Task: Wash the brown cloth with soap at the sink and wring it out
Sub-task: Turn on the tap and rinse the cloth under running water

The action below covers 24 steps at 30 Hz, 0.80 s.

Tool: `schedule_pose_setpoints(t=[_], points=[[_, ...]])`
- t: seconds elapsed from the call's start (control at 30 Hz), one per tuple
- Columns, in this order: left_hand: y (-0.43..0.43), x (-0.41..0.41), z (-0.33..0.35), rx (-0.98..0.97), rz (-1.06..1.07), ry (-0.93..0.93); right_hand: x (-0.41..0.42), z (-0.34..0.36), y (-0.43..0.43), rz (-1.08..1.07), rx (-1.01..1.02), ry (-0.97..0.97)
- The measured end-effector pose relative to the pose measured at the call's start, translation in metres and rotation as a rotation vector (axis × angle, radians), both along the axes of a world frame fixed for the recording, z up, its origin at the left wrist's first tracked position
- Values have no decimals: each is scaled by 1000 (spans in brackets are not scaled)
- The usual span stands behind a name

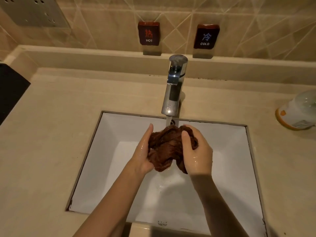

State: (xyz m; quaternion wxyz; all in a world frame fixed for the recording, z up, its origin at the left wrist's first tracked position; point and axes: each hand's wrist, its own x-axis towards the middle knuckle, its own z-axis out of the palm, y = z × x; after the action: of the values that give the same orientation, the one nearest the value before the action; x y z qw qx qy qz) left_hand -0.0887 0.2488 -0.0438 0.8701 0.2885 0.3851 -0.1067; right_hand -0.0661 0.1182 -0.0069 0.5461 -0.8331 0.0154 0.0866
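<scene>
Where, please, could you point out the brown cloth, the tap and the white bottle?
brown cloth [167, 147]: head view, on its bunched middle folds.
tap [171, 100]: head view, on its shiny metal body.
white bottle [297, 112]: head view, on its pale side.

Cloth [166, 148] over sink [232, 151] under tap [172, 94], bottle [298, 112] on counter [65, 120] at right

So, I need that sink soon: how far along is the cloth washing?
Done: the brown cloth looks wet through. In hand: the left hand and right hand hold it bunched under running water from the faucet, over the sink. No suds show, so I cannot tell if soap has gone on; a white-and-orange bottle sits untouched on the counter. Left: wringing out.
</scene>
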Motion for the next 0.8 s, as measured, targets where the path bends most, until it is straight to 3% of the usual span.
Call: schedule_pose_setpoints(t=[0.13, 0.3, 0.43, 0.5, 0.63, 0.7, 0.8], points=[[-8, 6, -1, 124, -66, 35, -17, -20, 19, 146, -252, -67], [-10, 17, -8, 520, 23, 65, -3, -35, 40, -38, -200, 33], [-10, 20, -4, 625, 37, 46, 27, -47, 45, -34, -196, 122], [-9, 18, -5, 655, 32, 13, 34, -48, 39, 52, -133, 144], [-7, 18, -10, 619, 13, 18, 26, -39, 24, 289, 190, 212], [-10, 21, -10, 527, 32, 8, 17, -40, 24, 377, 115, 104], [-18, 26, -8, 553, 59, 23, 13, -47, 33, 307, 0, -21]])
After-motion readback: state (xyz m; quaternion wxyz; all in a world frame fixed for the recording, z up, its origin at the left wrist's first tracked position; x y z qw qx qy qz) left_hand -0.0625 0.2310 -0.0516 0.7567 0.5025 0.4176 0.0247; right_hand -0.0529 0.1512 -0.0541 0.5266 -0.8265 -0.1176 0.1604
